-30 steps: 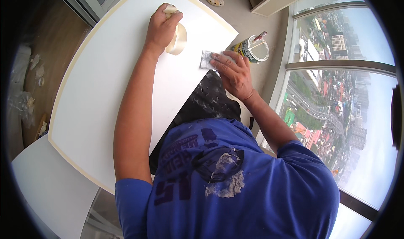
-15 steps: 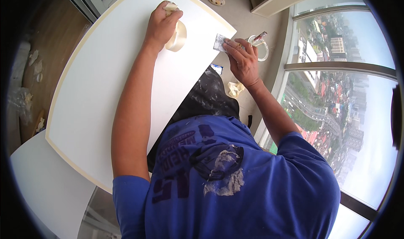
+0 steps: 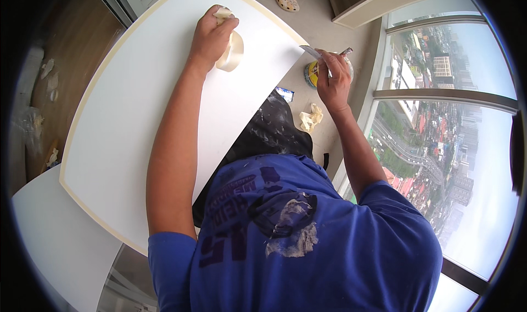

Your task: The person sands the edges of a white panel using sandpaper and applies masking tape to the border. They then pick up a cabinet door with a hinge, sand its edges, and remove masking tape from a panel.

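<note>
My left hand (image 3: 209, 36) is closed round crumpled cream masking tape (image 3: 223, 14) above the far part of a white board (image 3: 126, 114). A broad curl of the same tape (image 3: 235, 53) hangs below the fingers, against or just over the board. Cream tape runs along the board's outer edges. My right hand (image 3: 334, 78) grips a putty knife (image 3: 312, 51), its blade seen nearly edge-on beside the board's far right corner. Fingers cover the knife's handle.
A yellow-labelled can (image 3: 311, 74) stands on the floor behind my right hand, partly hidden. Crumpled tape (image 3: 311, 117) and a small blue-and-white packet (image 3: 285, 94) lie nearer. Another person's clog (image 3: 286, 0) is at the far side. Tall windows (image 3: 439, 147) line the right.
My right hand has moved slightly right with the putty knife and turned it from flat to nearly edge-on. More of the yellow can shows. My left hand has barely moved.
</note>
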Demonstrator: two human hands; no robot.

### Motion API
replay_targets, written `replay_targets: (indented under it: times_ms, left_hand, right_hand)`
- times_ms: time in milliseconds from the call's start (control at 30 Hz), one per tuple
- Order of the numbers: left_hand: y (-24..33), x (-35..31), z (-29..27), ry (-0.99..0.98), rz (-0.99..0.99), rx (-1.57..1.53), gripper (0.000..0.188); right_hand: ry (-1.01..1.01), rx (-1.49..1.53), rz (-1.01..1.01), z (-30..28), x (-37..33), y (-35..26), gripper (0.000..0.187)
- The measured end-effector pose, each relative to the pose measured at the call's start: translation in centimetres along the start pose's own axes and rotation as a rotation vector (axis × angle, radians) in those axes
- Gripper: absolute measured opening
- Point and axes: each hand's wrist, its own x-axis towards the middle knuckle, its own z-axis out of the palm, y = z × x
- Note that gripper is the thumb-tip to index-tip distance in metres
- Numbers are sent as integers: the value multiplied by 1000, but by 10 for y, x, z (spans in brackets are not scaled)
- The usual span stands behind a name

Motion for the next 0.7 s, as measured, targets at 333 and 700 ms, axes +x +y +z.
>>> replay_targets:
  times_ms: [333, 700]
  left_hand:
    - [0, -2, 1, -25, 18, 74, 10]
    - [-2, -3, 0, 17, 12, 54, 19]
  right_hand:
    - [-109, 90, -178, 19, -12, -44, 31]
    - [-160, 15, -166, 24, -30, -30, 43]
